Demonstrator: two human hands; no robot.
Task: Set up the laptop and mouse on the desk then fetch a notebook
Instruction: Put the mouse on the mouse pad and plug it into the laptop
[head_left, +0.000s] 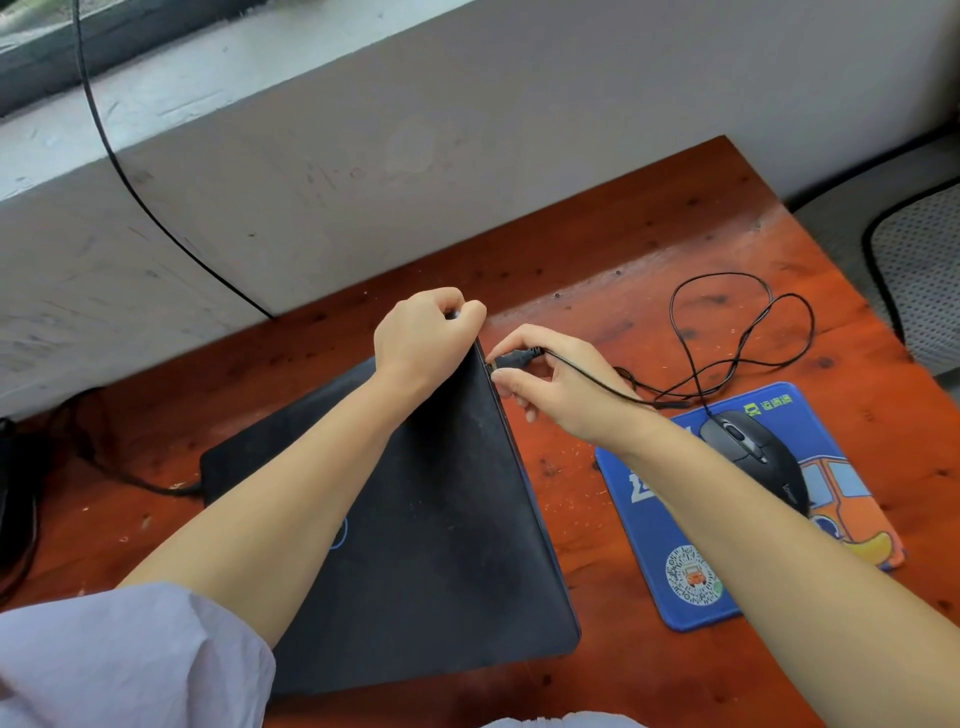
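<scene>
At the far left edge I see a dark object (15, 493) on the desk (649, 260), too cut off for me to tell what it is. A black cable (124, 475) runs from that side across the reddish wood to the laptop's left edge. Another thin black cord (119, 166) drops from the window ledge down the white wall behind the desk.

The laptop (441, 545) lies closed in the middle of the desk, its dusty black lid up. A pale sleeve (119, 660) covers my left upper arm at the bottom left. My left hand (421, 338) reaches over the lid to the laptop's far right corner, its fingers curled shut around that corner and gripping it.

Just beside it, my right hand (550, 384) sits at the laptop's right edge near that same corner. Its thumb and forefinger pinch the mouse cable's plug (514, 358), whose tip meets the laptop's side; whether it is seated in a port I cannot tell.

From the plug the mouse cable (737, 338) trails right in loose loops over the bare wood. It leads down to the black mouse (753, 447), which rests on the upper part of a blue mouse pad (670, 545) printed with an orange cartoon car. The pad lies flat to the right of the laptop, apart from it. At the far right, beyond the desk, a grey mesh chair (919, 270) shows. I see no notebook.
</scene>
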